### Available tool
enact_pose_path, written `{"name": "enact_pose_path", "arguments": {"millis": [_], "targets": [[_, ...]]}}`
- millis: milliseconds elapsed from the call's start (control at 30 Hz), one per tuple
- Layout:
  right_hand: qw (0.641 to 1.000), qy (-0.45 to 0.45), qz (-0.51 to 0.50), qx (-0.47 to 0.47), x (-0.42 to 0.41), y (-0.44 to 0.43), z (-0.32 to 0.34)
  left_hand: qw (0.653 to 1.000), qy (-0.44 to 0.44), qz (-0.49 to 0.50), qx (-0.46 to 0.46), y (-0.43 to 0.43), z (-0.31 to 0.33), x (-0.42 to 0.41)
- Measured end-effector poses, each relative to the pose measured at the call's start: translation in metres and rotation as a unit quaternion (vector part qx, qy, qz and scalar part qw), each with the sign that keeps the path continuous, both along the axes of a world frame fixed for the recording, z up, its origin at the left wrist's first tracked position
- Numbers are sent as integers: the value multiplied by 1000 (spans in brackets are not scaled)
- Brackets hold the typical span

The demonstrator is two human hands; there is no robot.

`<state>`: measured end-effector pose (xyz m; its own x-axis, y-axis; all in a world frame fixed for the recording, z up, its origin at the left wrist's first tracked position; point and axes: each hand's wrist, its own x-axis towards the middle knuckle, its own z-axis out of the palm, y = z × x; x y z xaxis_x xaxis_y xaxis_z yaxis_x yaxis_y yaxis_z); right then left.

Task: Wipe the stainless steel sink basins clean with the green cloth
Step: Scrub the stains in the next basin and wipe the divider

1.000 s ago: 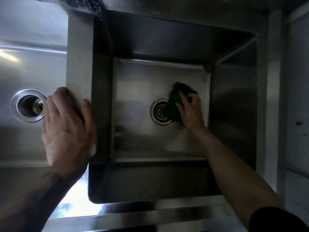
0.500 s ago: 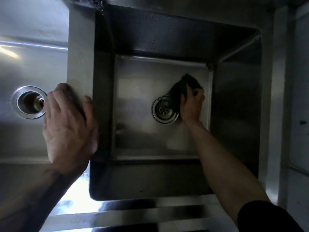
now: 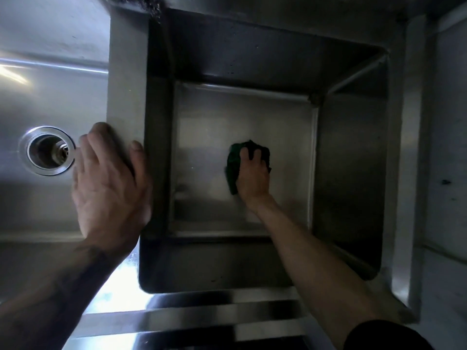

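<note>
A deep stainless steel right basin (image 3: 207, 117) fills the middle of the view. My right hand (image 3: 252, 176) reaches down to its floor and presses the dark green cloth (image 3: 233, 162) flat there. The cloth and hand cover the spot where this basin's drain lies, so the drain is hidden. My left hand (image 3: 111, 183) rests palm down on the steel divider (image 3: 126, 79) between the basins, fingers spread, holding nothing. The left basin (image 3: 50, 92) is shallower and shows its round drain (image 3: 47, 150).
A steel front ledge (image 3: 202, 317) with bright reflections runs along the near edge. A grey wall or panel (image 3: 447, 147) stands right of the sink rim. Something dark and rough (image 3: 141, 2) sits at the back edge above the divider.
My right hand slid the cloth from the right of the drain leftward onto it, so the drain is now covered. My left hand stayed on the divider.
</note>
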<state>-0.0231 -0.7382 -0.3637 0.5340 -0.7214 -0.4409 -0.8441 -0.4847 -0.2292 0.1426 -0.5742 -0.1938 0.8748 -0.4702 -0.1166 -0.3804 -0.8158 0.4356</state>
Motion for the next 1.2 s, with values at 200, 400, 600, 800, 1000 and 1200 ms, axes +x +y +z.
{"name": "enact_pose_path", "arguments": {"millis": [200,400,600,800,1000,1200], "targets": [[992,-35,-76,91,-2,-17,9,1000,6,3,-1,0,2,-1],[972,-24,-169,160,14,-10,21,1000,9,1,-3,-1,3,-1],[843,-256,-321,347,-9,-42,64,1000,1,2,5,-1,2,0],[939,-171,-281,97,-20,-46,47,1000,0,1,7,-1,1,-1],[990,-67,-125,1,-7,2,20,1000,-4,1,10,0,0,0],[940,-110,-277,165,3,-9,25,1000,0,7,4,-1,1,-1]]}}
